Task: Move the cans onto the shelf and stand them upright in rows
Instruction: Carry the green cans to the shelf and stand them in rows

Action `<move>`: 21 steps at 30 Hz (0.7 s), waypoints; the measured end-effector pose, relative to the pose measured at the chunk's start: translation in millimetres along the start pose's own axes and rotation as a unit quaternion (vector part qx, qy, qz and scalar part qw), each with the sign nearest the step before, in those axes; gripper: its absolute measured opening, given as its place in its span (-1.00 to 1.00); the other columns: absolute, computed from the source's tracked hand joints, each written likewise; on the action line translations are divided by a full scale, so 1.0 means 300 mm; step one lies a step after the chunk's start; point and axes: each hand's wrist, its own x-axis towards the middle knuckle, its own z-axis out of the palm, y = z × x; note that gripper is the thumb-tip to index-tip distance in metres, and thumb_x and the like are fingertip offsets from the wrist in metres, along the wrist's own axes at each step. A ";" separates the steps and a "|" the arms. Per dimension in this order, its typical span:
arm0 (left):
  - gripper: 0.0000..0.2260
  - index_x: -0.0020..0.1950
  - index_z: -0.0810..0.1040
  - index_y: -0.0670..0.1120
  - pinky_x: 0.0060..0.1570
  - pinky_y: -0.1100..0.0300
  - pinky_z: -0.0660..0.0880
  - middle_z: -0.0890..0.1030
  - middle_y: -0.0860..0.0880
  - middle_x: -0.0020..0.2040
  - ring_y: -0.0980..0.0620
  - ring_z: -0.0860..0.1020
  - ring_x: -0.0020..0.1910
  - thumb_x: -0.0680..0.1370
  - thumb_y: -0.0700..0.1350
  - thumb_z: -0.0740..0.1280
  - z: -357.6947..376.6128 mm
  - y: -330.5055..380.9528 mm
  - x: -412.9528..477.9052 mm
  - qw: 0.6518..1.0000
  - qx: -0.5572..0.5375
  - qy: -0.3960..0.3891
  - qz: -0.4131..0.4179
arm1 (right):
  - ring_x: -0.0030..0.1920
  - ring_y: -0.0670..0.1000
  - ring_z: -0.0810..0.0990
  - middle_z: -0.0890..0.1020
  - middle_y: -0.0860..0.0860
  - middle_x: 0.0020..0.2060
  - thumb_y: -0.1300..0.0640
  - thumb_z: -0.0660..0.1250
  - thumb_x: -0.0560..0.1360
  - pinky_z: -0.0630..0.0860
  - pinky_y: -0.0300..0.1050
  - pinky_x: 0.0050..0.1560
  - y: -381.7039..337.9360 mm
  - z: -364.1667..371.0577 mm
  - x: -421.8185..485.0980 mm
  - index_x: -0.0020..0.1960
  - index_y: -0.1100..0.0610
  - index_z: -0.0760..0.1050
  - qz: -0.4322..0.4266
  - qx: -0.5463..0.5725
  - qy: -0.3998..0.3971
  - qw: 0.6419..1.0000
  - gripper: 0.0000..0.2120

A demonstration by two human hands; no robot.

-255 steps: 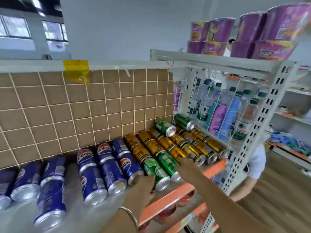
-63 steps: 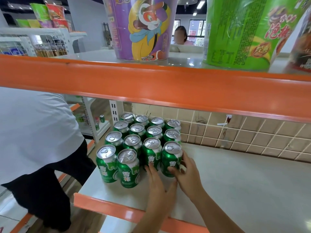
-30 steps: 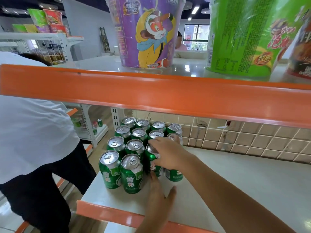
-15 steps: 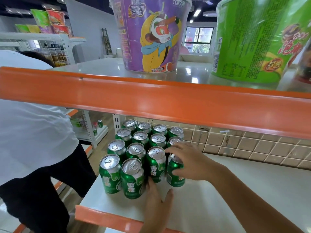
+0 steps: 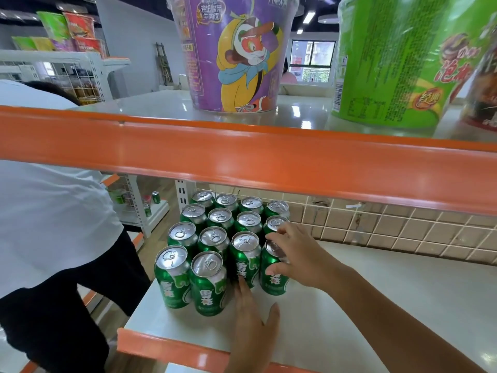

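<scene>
Underneath the orange rail (image 5: 242, 157), the white shelf (image 5: 376, 305) carries the green cans (image 5: 215, 238), upright in rows at its left end. The right hand (image 5: 298, 257) grips the front right can (image 5: 273, 282), fingers curled over its top. The left hand (image 5: 252, 327) is flat, fingers straight, fingertips touching the neighbouring can (image 5: 246, 262).

Glossy metal cans (image 5: 246, 261) on a smooth, perhaps lacquered shelf (image 5: 376, 305).
</scene>
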 end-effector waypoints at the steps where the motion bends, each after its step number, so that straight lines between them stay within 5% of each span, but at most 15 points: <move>1: -0.04 0.52 -0.18 -0.16 0.39 0.34 -0.06 -0.09 -0.08 0.55 0.10 -0.09 0.52 0.27 0.28 0.09 0.003 -0.001 -0.009 1.000 0.002 0.003 0.010 | 0.35 0.07 0.23 0.28 0.02 0.32 -0.25 0.30 0.44 0.30 0.01 0.30 -0.001 0.007 -0.003 0.48 0.01 0.19 0.003 -0.015 0.010 1.000 -0.29; 5: -0.27 0.42 0.28 -0.06 0.26 0.44 0.12 0.28 -0.05 0.38 0.19 0.23 0.35 0.26 0.16 0.11 0.028 0.011 -0.059 0.996 -0.037 0.027 0.078 | 0.37 0.02 0.17 0.22 -0.02 0.36 -0.26 0.25 0.47 0.19 0.01 0.31 -0.008 0.033 -0.021 0.49 -0.04 0.14 0.020 -0.010 0.029 0.999 -0.32; 8: -0.53 0.27 0.31 0.11 0.19 0.53 0.24 0.30 0.19 0.22 0.37 0.32 0.22 0.36 0.03 0.24 0.038 0.054 -0.065 0.988 -0.063 -0.029 0.139 | 0.37 -0.08 0.14 0.20 -0.08 0.37 -0.37 0.20 0.38 0.09 0.00 0.37 -0.002 0.049 -0.057 0.47 -0.09 0.20 0.044 0.140 0.070 0.987 -0.26; 11: -0.66 0.25 0.39 0.06 0.17 0.28 0.46 0.40 0.10 0.20 0.18 0.49 0.14 0.50 -0.12 0.33 0.038 0.106 -0.006 0.982 -0.100 -0.136 0.085 | 0.28 -0.12 0.28 0.34 -0.11 0.26 -0.09 0.35 0.46 0.24 -0.10 0.37 0.042 0.045 -0.125 0.34 -0.11 0.35 0.134 0.310 0.155 0.928 -0.53; 13: -0.74 0.20 0.49 -0.05 0.13 0.26 0.50 0.52 0.05 0.10 0.12 0.54 0.09 0.52 -0.22 0.34 0.056 0.143 0.026 0.979 -0.069 -0.176 0.079 | 0.24 -0.11 0.37 0.42 -0.08 0.24 0.09 0.38 0.48 0.31 -0.19 0.30 0.096 0.050 -0.191 0.33 -0.07 0.37 0.181 0.311 0.143 0.922 -0.55; 17: -0.66 0.25 0.51 -0.05 0.04 0.40 0.48 0.57 0.10 0.10 0.13 0.55 0.12 0.48 -0.17 0.41 0.149 0.234 0.036 0.965 -0.072 -0.233 0.100 | 0.13 -0.15 0.51 0.56 -0.02 0.21 0.19 0.40 0.47 0.39 -0.46 0.05 0.223 0.053 -0.359 0.29 0.08 0.48 0.258 0.367 0.088 0.890 -0.61; 21: -0.46 0.38 0.40 -0.09 0.13 0.32 0.42 0.48 0.08 0.27 0.17 0.44 0.21 0.43 -0.15 0.47 0.287 0.364 0.027 0.922 -0.051 -0.368 0.111 | 0.13 -0.01 0.58 0.64 0.02 0.08 0.27 0.43 0.43 0.48 -0.06 0.27 0.333 0.014 -0.559 0.20 0.20 0.56 0.317 0.430 0.112 0.838 -0.66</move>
